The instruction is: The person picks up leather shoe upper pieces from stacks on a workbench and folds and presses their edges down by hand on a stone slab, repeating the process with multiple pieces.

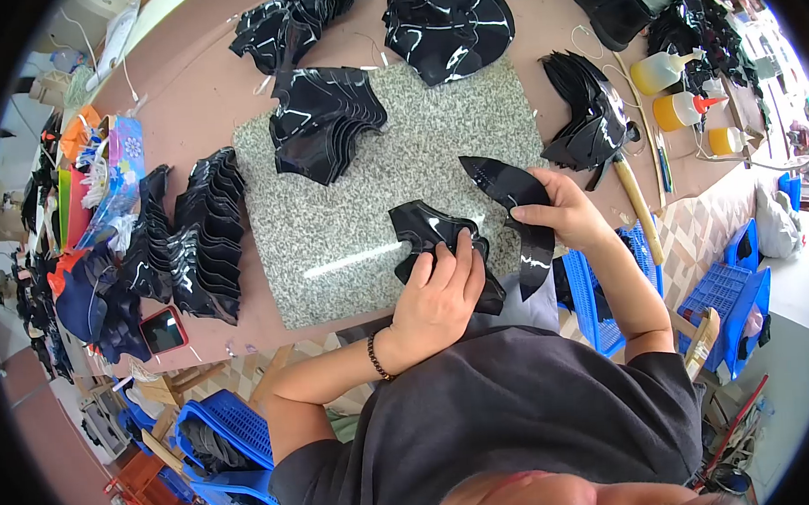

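My right hand [567, 209] pinches a curved black glossy leather piece [509, 181] between thumb and fingers, above the slab's right part. Below and left of it, a black shoe-upper piece [421, 222] lies at the near edge of a speckled stone slab [321, 229]. My left hand [441, 283] rests on this piece with its fingers apart; the thumb is hidden. A fanned stack of similar upper pieces [324, 119] sits on the slab's far left part.
More black stacks lie left [207, 235] and at the back [447, 22]. Curved strips [589, 110], a wooden-handled hammer [638, 208] and glue bottles [676, 110] stand right. A phone [163, 330] lies front left. Blue baskets [222, 436] flank me below the table.
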The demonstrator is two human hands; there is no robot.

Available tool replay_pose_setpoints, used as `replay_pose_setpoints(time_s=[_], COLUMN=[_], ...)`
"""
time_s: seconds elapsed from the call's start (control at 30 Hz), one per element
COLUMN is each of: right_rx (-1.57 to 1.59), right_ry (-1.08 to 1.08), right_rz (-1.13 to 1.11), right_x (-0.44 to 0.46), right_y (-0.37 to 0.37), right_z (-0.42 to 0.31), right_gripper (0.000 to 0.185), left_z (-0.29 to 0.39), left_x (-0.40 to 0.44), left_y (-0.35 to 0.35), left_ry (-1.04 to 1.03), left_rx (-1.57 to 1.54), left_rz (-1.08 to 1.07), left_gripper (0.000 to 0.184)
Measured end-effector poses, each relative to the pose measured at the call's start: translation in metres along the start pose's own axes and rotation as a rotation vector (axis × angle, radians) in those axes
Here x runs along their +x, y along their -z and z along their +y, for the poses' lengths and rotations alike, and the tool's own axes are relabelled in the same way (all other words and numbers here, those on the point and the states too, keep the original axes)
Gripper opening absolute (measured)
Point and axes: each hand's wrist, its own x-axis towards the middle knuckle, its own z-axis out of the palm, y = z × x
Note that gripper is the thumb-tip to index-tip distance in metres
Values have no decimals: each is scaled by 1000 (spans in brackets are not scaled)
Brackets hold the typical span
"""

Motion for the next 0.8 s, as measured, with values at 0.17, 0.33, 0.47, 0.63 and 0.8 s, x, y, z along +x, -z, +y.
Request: replay_pose_setpoints(time_s=[0.17, 0.33, 0.47, 0.63, 0.8], right_rx=[-219, -359, -309, -471, -557], right_ry=[46, 86, 9, 82, 107], right_rz=[-58, -178, -212, -136, -128], right_x=[-2, 7, 15, 16, 17], right_y=[-14, -20, -24, -32, -34], right_z=[-2, -5, -14, -9, -9], right_gripper=[37, 38, 35, 32, 32], left_z=[0, -11, -17, -15, -12], left_x=[-1, -6, -8, -12, -15], left_y=[-3, -4, 0, 0, -7], left_ry=[15, -20, -32, 3, 32], left_rx=[-119, -228, -307, -361, -380], left_rz=[43, -37, -43, -35, -6], left_gripper=[40, 54, 68, 75, 78])
